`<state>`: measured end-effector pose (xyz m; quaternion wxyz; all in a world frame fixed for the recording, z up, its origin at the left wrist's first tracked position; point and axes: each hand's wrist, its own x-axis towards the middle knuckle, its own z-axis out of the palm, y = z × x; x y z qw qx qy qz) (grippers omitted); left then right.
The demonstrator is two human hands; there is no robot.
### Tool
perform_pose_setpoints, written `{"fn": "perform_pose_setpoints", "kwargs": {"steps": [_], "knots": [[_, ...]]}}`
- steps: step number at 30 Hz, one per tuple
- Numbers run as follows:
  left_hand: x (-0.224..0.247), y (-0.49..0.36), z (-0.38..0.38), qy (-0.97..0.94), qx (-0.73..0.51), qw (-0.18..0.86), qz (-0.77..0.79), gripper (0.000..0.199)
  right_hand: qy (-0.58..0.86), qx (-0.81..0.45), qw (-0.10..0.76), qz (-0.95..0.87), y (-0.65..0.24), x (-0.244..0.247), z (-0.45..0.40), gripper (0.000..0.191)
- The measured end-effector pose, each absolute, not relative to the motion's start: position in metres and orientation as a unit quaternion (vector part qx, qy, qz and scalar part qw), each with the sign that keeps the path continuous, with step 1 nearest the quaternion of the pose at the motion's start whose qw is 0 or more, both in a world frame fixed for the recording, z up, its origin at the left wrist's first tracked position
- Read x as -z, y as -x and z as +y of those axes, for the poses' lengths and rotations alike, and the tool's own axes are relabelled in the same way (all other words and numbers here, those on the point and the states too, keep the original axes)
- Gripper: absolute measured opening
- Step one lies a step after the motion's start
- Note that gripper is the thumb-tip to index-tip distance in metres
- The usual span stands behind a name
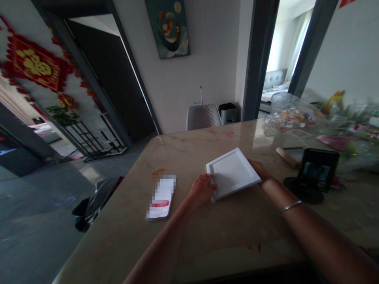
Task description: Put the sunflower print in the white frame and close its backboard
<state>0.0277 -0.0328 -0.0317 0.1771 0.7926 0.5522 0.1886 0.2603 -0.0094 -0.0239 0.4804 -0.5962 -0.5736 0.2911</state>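
Observation:
A white, shallow square frame or box lid (231,173) is held tilted over the marble-look table (189,240). My left hand (203,188) grips its left edge, with the fingers curled over the rim. At its right side, my right hand (259,170) holds the edge from behind; most of those fingers are hidden by the frame. A silver bangle circles my right wrist. To the left of my left hand lies a phone (166,197) with a blurred screen.
Right of my right arm, a dark device on a round stand (318,171) stands near a wooden-edged item (288,157). Clear plastic bags (293,112) and clutter fill the right back. A grey chair (204,116) stands beyond the far edge.

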Motion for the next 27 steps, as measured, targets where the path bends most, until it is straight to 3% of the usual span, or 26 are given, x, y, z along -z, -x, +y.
{"fn": "perform_pose_setpoints", "kwargs": {"steps": [3, 5, 12, 16, 20, 24, 27], "knots": [[0.027, -0.026, -0.034, -0.794, -0.159, 0.145, 0.569, 0.043, 0.622, -0.369, 0.469, -0.507, -0.257, 0.029, 0.001, 0.036], [0.026, -0.023, -0.034, -0.791, -0.138, 0.122, 0.584, 0.043, 0.597, -0.37, 0.459, -0.544, -0.253, 0.037, 0.008, 0.029], [0.021, -0.014, -0.034, -0.761, -0.123, 0.063, 0.634, 0.032, 0.628, -0.151, 0.292, -0.705, -0.238, 0.055, 0.007, 0.03], [0.021, -0.014, -0.033, -0.749, -0.138, 0.07, 0.644, 0.03, 0.622, -0.074, 0.25, -0.738, -0.238, 0.048, 0.0, 0.027], [0.015, -0.016, -0.031, -0.733, -0.184, 0.059, 0.652, 0.031, 0.626, -0.05, 0.259, -0.734, -0.234, 0.032, -0.006, 0.033], [-0.002, -0.015, -0.034, -0.697, -0.238, 0.028, 0.676, 0.052, 0.564, -0.187, 0.32, -0.738, -0.22, 0.014, -0.018, 0.053], [-0.014, -0.015, -0.039, -0.682, -0.257, 0.089, 0.679, 0.066, 0.507, -0.269, 0.376, -0.728, -0.21, 0.003, -0.029, 0.06]]}}
